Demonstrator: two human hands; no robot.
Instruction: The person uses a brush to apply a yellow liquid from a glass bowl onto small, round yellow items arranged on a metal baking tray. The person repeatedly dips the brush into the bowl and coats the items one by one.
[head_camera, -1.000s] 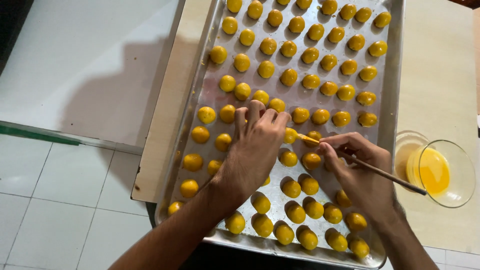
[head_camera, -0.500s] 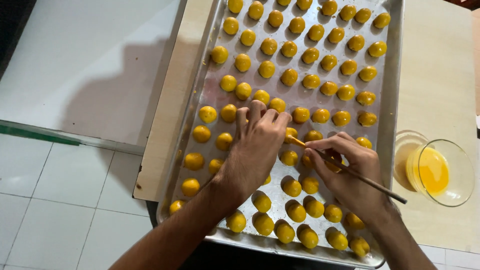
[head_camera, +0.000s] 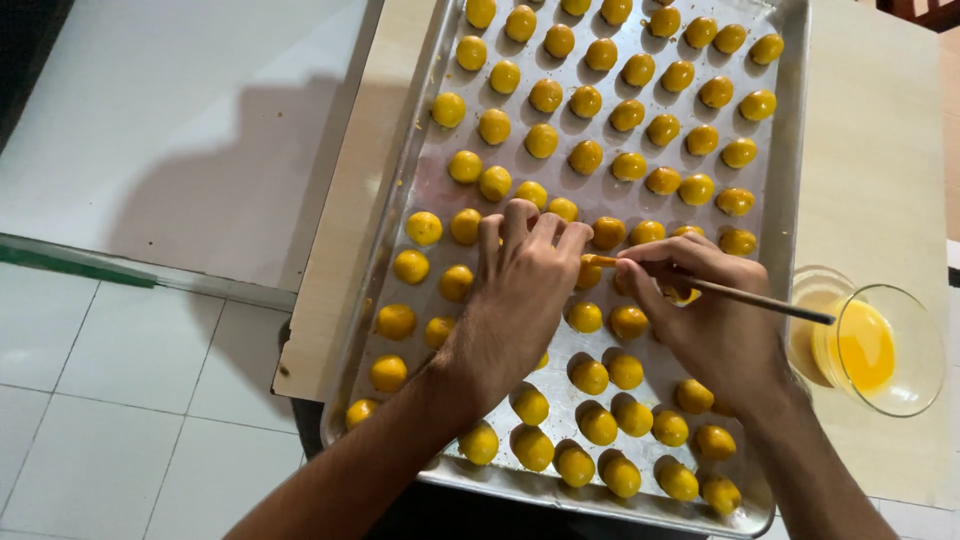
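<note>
A pale wooden bench (head_camera: 880, 150) stands over a floor of white tiles (head_camera: 90, 420) and carries a large metal baking tray (head_camera: 790, 130), which fills most of the view and lies lengthwise away from the person. On the tray sit rows of small round yellow dough balls (head_camera: 545, 95), glossy and set a little apart from one another. Just beside the tray's right rim stands a clear glass bowl (head_camera: 905, 385) with yellow liquid (head_camera: 865, 345) in it. The left hand (head_camera: 515, 295) lies palm down across the middle of the tray, its fingers (head_camera: 520, 225) stretched loosely forward over the balls and holding nothing that shows. The right hand (head_camera: 715, 315) is next to it, its fingers closed in a pinch around a thin brush (head_camera: 720, 290), whose dark handle points out toward the bowl while the yellow-stained tip lies just beside the left fingertips, close to a ball that the hands partly hide.
</note>
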